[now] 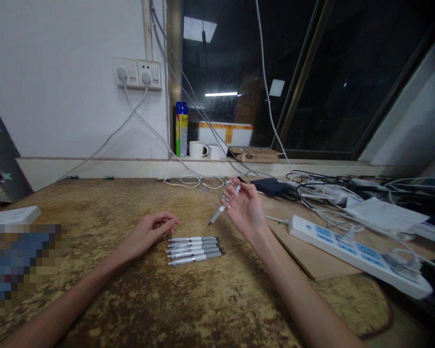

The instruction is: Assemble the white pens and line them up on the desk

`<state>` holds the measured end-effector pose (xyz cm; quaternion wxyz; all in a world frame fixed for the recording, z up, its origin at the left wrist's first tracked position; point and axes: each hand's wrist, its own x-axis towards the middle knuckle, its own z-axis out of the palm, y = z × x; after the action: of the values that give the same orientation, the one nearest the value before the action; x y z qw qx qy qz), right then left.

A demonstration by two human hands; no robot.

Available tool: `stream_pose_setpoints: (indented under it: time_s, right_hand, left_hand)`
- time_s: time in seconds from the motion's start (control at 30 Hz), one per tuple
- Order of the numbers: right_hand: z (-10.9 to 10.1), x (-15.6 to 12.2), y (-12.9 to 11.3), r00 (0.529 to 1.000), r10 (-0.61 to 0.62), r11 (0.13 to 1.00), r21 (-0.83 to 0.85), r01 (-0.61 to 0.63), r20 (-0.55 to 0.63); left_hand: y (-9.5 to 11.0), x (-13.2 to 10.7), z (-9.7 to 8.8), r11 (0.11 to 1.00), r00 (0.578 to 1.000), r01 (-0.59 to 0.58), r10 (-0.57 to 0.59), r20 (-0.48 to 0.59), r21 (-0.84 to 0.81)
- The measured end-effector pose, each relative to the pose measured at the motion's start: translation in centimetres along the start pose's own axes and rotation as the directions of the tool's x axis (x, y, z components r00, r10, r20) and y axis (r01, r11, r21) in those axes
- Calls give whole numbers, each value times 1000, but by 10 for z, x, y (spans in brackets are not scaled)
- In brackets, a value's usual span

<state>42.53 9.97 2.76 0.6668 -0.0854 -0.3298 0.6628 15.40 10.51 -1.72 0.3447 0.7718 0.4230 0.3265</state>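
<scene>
Several white pens with grey grips [195, 250] lie side by side on the worn wooden table [148, 299], their dark tips toward the right. My right hand [247, 208], palm turned up, is closed around another pen [217, 214] of the same kind, its tip slanting down to the left above the table. Just left of the row's upper end, my left hand [154, 229] is low over the table with its fingers loosely bent and the thumb near the index finger. Nothing shows in that hand, and part of its fingers is hidden.
A white power strip [358, 256] lies on a brown board [311, 261] at the right, with tangled cables and papers [387, 212] behind it. A spray can [181, 130], a white mug [196, 149] and a cardboard box [257, 154] stand on the windowsill. A white box [18, 214] sits at the left.
</scene>
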Motion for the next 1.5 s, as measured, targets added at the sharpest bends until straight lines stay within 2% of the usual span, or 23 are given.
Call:
stream_pose_setpoints:
  time_s: [0.23, 0.37, 0.47, 0.53, 0.63, 0.7, 0.83, 0.93, 1.1, 1.2, 1.4, 1.5]
  right_hand:
    - [3, -3, 0, 999, -4, 996, -91, 8, 51]
    - [-1, 2, 6, 999, 1, 988, -152, 6, 44]
    - [-6, 7, 12, 999, -38, 958, -284, 46, 36]
    - [-11, 8, 17, 995, -75, 889, -449, 93, 58]
    - [-16, 5, 25, 985, -29, 692, -708, 142, 169]
    - [-16, 0, 31, 967, 48, 568, -803, 181, 251]
    - [-11, -12, 42, 908, 266, 440, -879, 184, 324]
    - [-10, -16, 46, 885, 340, 364, -912, 188, 319]
    - [-18, -9, 39, 954, 259, 147, -983, 115, 150]
    - [-29, 0, 31, 974, 195, 92, -991, 97, 113]
    - [-46, 6, 22, 946, 259, 108, -979, 174, 197]
    - [-52, 4, 20, 928, 311, 62, -978, 197, 207]
  left_hand:
    - [2, -1, 1, 1000, 1000, 11, -11, -8, -9]
    - [1, -1, 2, 999, 1000, -2, 1, -16, -33]
    - [1, -1, 1, 998, 1000, -9, 8, -21, -59]
    - [3, -1, 1, 997, 999, -21, 20, -25, -76]
    - [7, -2, 2, 994, 999, -31, 28, -32, -102]
    - [11, -4, 4, 991, 998, -48, 43, -43, -126]
    - [21, -8, 10, 992, 995, -96, 93, -46, -77]
    - [23, -9, 11, 995, 994, -101, 101, -35, -6]
    - [12, -2, 2, 996, 983, -78, 71, -168, -33]
    - [5, 2, -6, 999, 977, -31, 24, -213, -31]
    - [-3, 4, -10, 999, 978, -40, 33, -204, -33]
    - [-3, 3, -8, 999, 982, -46, 46, -182, 4]
